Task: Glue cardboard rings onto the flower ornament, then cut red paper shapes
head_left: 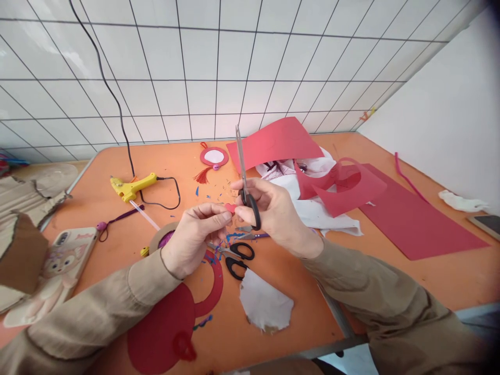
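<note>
A small red paper piece [229, 208] is pinched between the thumb and fingers of my left hand [201, 229]. Black-handled scissors [253, 211] sit in my right hand [275, 208], blades pointing up and away from the piece. The right thumb and fingertips also meet the red piece at its right end. Below the hands, a second pair of scissors [236, 256] lies on the orange table [304, 291] among blue and purple scraps. A red paper ring [214, 289] and a red disc [162, 330] lie near my left forearm, which partly covers the disc.
A yellow glue gun [135, 188] with a black cord lies at the left, near a phone [64, 271] and cardboard [23, 250]. Behind is a round tasselled ornament [214, 156]. Red sheets [277, 140] and white cloth [285, 195] are heaped right of centre. A grey-white scrap [265, 302] lies in front.
</note>
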A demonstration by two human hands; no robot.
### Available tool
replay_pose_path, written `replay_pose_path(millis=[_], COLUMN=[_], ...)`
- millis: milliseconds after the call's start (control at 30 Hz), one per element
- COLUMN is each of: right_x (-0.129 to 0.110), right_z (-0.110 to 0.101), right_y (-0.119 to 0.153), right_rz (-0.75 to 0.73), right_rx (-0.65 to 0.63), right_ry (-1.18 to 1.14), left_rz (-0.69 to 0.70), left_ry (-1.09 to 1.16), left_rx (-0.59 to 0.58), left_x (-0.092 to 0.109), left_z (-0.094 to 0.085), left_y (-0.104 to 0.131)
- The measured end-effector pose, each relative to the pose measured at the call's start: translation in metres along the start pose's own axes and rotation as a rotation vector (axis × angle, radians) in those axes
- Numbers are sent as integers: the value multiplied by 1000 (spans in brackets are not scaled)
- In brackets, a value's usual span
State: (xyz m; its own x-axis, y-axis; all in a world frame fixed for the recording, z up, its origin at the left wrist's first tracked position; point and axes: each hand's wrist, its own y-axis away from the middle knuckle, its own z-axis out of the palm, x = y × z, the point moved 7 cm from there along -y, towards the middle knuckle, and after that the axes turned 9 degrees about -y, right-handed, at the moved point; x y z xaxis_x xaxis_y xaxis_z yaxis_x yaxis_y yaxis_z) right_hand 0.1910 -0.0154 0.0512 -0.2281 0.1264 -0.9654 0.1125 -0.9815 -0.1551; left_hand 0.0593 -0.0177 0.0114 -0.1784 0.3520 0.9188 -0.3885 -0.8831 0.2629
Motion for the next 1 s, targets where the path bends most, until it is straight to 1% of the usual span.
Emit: replay_pose_path(millis=[100, 200, 267, 333, 400, 433, 467, 533, 567, 633, 700, 733, 767, 833, 933, 1000], right_x=[0, 1, -1, -2, 0, 2, 3, 5, 5, 4, 4, 5, 5, 7, 7, 9], right_z=[-1, -5, -8, -12, -16, -18, -19, -22, -23, -25, -24, -23, -22, -17, -11, -9], right_y=[-1, -3, -7, -12, -15, -15, -15, -15, -15, -17, -18, -19, -19, -19, -18, -17], right_rz=[40, 45, 18, -4, 3, 21, 40, 62, 59, 34, 15, 13, 14, 16, 12, 40], right_rx=[22, 27, -5, -64, -135, -176, -215, -267, -276, -266, -251, -252, -258, -283, -318, -346], right_ry=[-7, 46, 139, 280, 439, 511, 571, 647, 669, 698, 724, 740, 761, 826, 985, 1108], left_rz=[19, 45, 98, 189, 266, 281, 281, 267, 298, 359, 368, 360, 352, 349, 352, 356], left_ry=[10, 0, -27, -78, -218, -346, -512, -902, -1106, -1468, -1748, -1848, -1917, -1981, -1989, -1994], left_rx=[3, 63, 152, 234, 272, 263, 221, 76, 13, -71, -108, -122, -135, -159, -175, -178], left_x=[4, 13, 24, 38, 49, 51, 51, 41, 36, 24, 12, 7, 3, -2, -7, -8], left_z=[0, -5, -14, -26, -34, -35, -34, -24, -18, -6, 1, 3, 4, 5, 3, 1], left_y=[1, 0, -2, -5, -9, -12, -15, -22, -24, -26, -28, -30, -31, -34, -38, -39])
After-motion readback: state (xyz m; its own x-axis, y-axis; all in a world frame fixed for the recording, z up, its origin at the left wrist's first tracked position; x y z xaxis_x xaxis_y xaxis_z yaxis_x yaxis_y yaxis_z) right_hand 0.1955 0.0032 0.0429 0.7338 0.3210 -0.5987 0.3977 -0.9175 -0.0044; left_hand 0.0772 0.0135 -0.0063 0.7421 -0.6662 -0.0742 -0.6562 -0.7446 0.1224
